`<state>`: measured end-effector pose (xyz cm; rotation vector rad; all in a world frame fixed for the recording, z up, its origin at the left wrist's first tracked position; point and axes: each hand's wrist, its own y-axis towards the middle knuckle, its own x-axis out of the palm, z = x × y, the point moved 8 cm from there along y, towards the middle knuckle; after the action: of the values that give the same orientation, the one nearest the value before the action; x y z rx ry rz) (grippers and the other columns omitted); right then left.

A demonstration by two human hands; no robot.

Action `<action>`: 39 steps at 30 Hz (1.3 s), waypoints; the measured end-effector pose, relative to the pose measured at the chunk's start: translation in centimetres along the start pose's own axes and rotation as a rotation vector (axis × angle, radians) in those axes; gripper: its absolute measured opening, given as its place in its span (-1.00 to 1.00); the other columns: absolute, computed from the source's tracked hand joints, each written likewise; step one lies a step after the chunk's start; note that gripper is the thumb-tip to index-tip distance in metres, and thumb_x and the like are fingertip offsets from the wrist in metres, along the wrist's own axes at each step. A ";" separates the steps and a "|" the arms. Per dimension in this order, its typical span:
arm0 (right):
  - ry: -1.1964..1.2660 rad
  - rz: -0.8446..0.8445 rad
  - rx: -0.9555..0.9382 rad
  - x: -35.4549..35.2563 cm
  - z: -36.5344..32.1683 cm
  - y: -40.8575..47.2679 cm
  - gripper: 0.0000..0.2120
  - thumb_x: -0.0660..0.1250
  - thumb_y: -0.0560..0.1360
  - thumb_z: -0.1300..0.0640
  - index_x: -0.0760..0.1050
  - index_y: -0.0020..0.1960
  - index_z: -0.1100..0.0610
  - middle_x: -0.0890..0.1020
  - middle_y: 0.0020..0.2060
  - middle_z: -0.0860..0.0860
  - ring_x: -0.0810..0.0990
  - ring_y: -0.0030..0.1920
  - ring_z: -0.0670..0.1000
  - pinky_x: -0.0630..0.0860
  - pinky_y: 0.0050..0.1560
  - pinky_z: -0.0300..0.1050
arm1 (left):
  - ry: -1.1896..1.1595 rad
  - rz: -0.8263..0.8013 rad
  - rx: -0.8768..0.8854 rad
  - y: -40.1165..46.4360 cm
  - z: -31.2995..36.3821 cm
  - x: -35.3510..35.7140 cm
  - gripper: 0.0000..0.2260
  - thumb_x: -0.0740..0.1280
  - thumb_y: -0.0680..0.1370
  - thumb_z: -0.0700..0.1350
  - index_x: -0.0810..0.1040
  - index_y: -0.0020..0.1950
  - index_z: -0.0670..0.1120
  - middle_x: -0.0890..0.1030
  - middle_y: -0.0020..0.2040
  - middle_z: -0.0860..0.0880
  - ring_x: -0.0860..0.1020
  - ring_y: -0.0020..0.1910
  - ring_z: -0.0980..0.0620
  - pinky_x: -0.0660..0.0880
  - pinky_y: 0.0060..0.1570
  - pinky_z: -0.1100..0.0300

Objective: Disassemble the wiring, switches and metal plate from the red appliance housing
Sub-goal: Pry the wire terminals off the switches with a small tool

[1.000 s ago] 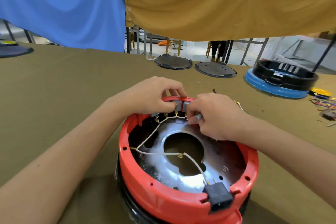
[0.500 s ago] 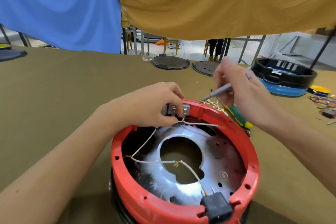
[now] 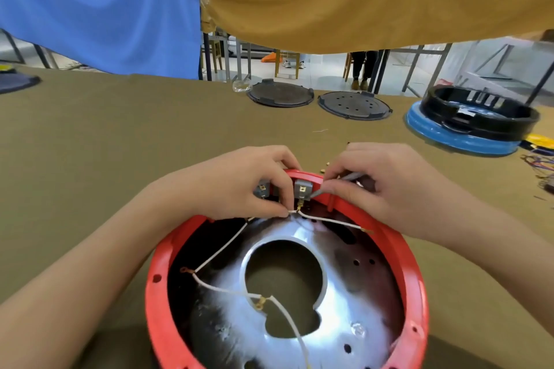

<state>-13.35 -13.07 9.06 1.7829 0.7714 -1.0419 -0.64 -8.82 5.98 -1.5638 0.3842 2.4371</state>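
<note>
The round red housing (image 3: 168,260) lies open side up in front of me, with a shiny metal plate (image 3: 335,308) inside it that has a large hole. White wires (image 3: 221,255) run across the plate to brass terminals. Two grey switches (image 3: 302,189) sit at the far rim. My left hand (image 3: 239,183) pinches the white wires just below the switch terminal. My right hand (image 3: 386,186) grips a thin grey tool (image 3: 347,179) whose tip touches the right switch.
Two dark round lids (image 3: 280,94) (image 3: 353,105) lie at the table's far edge. A black ring on a blue base (image 3: 467,126) stands far right, with loose coloured wires (image 3: 539,162) beside it. Small brass parts (image 3: 325,166) lie behind the housing.
My right hand came down from above the rim and now holds the tool tip against the switch. My left hand shifted from gripping the switch block to pinching the wires.
</note>
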 end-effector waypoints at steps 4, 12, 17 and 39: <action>-0.103 -0.041 -0.058 0.6 -0.7 -0.4 -0.74 0.26 0.56 -0.04 0.63 -0.02 0.11 0.53 -0.20 -0.08 0.41 -0.23 -0.16 0.35 -0.17 -0.27 | -0.003 -0.012 -0.017 0.0 -0.2 0.1 -0.95 0.48 0.50 -0.08 0.70 -0.09 0.07 0.46 0.20 0.10 0.53 0.14 0.11 0.44 0.22 0.05; -0.072 -0.102 -0.073 1.0 -1.0 -0.1 -0.70 0.19 0.59 -0.07 0.60 0.03 0.09 0.48 -0.18 -0.12 0.41 -0.19 -0.16 0.34 -0.12 -0.26 | 0.000 -0.021 -0.025 0.0 -0.1 0.3 -0.95 0.48 0.50 -0.08 0.69 -0.10 0.09 0.45 0.19 0.11 0.53 0.12 0.09 0.44 0.21 0.06; -0.042 -0.034 -0.068 0.5 -0.8 -0.4 -0.81 0.29 0.60 0.05 0.62 0.00 0.14 0.56 -0.19 -0.06 0.45 -0.17 -0.13 0.37 -0.12 -0.26 | -0.005 -0.021 -0.019 0.0 -0.2 0.3 -0.95 0.48 0.50 -0.08 0.69 -0.10 0.08 0.45 0.18 0.12 0.55 0.09 0.09 0.45 0.19 0.05; 0.047 0.070 0.187 0.9 1.2 2.9 -0.55 0.28 0.59 -0.14 0.42 -0.37 0.09 0.48 -0.47 0.01 0.41 -0.41 -0.03 0.32 -0.35 -0.12 | -0.030 -0.013 0.012 0.2 0.1 0.5 -0.96 0.49 0.50 -0.09 0.67 -0.12 0.06 0.44 0.18 0.04 0.52 0.12 0.08 0.44 0.22 0.00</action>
<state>-10.91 -15.27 9.14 1.9846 0.6518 -1.0575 -1.02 -8.92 5.60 -1.5188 0.3813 2.4410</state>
